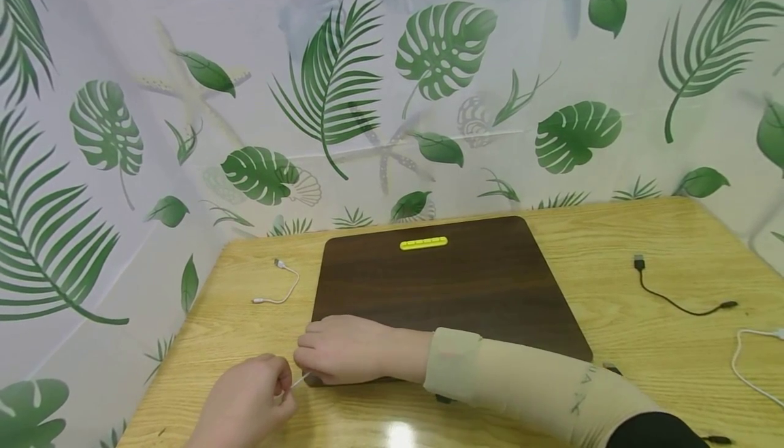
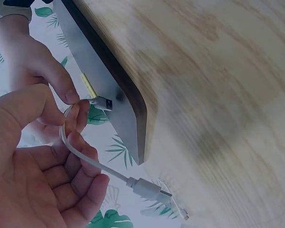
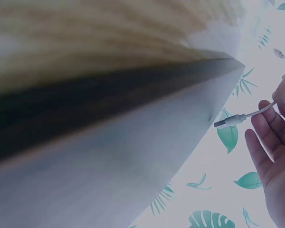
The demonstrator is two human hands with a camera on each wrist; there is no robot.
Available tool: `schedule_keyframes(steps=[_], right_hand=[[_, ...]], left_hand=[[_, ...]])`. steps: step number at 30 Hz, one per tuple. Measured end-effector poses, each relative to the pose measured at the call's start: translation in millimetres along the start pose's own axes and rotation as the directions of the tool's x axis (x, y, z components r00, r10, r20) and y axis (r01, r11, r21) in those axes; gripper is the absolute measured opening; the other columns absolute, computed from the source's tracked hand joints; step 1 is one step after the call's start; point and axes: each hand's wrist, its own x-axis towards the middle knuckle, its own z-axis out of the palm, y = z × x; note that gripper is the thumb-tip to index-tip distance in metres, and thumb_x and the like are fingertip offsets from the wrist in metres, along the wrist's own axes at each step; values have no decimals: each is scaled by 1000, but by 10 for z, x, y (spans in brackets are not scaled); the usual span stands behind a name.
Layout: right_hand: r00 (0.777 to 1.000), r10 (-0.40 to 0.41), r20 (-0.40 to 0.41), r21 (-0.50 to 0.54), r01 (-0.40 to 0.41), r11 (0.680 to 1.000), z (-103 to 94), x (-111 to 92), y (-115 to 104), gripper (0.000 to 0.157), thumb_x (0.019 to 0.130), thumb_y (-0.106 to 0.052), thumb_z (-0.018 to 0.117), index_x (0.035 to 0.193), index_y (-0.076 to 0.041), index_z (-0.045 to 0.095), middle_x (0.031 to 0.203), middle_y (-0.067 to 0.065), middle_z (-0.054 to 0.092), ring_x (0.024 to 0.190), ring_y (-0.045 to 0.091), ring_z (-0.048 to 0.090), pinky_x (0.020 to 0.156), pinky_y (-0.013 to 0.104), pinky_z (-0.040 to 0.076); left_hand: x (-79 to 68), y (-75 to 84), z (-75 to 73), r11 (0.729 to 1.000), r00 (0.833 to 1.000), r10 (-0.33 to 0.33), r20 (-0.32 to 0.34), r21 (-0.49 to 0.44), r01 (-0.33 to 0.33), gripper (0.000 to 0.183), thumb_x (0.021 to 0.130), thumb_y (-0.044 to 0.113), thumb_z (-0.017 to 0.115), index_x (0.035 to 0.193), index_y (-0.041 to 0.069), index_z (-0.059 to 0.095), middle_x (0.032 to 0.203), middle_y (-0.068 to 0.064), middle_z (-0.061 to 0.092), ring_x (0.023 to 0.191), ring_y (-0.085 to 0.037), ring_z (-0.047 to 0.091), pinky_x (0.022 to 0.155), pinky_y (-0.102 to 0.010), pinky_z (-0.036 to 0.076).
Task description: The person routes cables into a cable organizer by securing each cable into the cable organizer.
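Observation:
In the head view, my left hand [image 1: 248,400] and right hand [image 1: 346,349] are close together at the near left corner of a dark brown board [image 1: 441,284]. Between them runs a short white USB cable [image 2: 102,166], which both pinch between thumb and fingers. A metal-tipped plug [image 2: 103,103] sticks out past the right hand's fingertips in the left wrist view. The cable's other plug [image 2: 149,190] hangs below the left hand's curled fingers. The right wrist view shows a USB plug [image 3: 230,121] beside the board's edge.
A yellow cable holder strip [image 1: 424,243] lies near the board's far edge. Another white cable [image 1: 288,288] is left of the board. To the right are a black USB cable [image 1: 674,301] and a white cable [image 1: 744,366]. A leaf-print curtain [image 1: 380,107] hangs behind the wooden table [image 1: 618,244].

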Motion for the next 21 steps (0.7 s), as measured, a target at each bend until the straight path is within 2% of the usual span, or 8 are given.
schedule_keyframes(steps=[3, 7, 11, 21], right_hand=[[1000, -3, -12, -4, 3, 1000, -16, -68, 21, 8, 106, -24, 63, 99, -22, 66, 93, -12, 66, 87, 5, 60, 77, 16, 48], [999, -5, -42, -30, 4, 1000, -16, -164, 54, 9, 103, -19, 63, 95, -22, 66, 88, -12, 65, 83, 6, 60, 74, 18, 47], [998, -8, -62, -42, 5, 999, -17, -254, 99, 10, 102, -20, 65, 92, -21, 64, 84, -11, 63, 79, 7, 58, 73, 18, 46], [999, -5, -42, -33, 4, 999, -30, -433, 230, 9, 101, -23, 67, 94, -20, 63, 87, -10, 64, 79, 9, 56, 72, 20, 45]], left_hand=[[18, 37, 14, 1000, 1000, 10, 0, -7, -10, 23, 74, 10, 78, 70, 21, 58, 68, 10, 48, 62, -7, 42, 58, -24, 37], [40, 89, 39, 998, 998, 58, -35, -8, -58, 26, 73, 9, 78, 69, 22, 56, 67, 11, 46, 61, -4, 41, 58, -23, 37], [78, 142, 59, 996, 995, 85, -48, -7, -85, 25, 73, 8, 79, 69, 22, 58, 67, 12, 47, 61, -4, 40, 57, -22, 37], [162, 258, 109, 992, 989, 122, -88, -18, -124, 27, 72, 9, 81, 68, 22, 57, 66, 13, 47, 61, -3, 40, 56, -21, 35]])
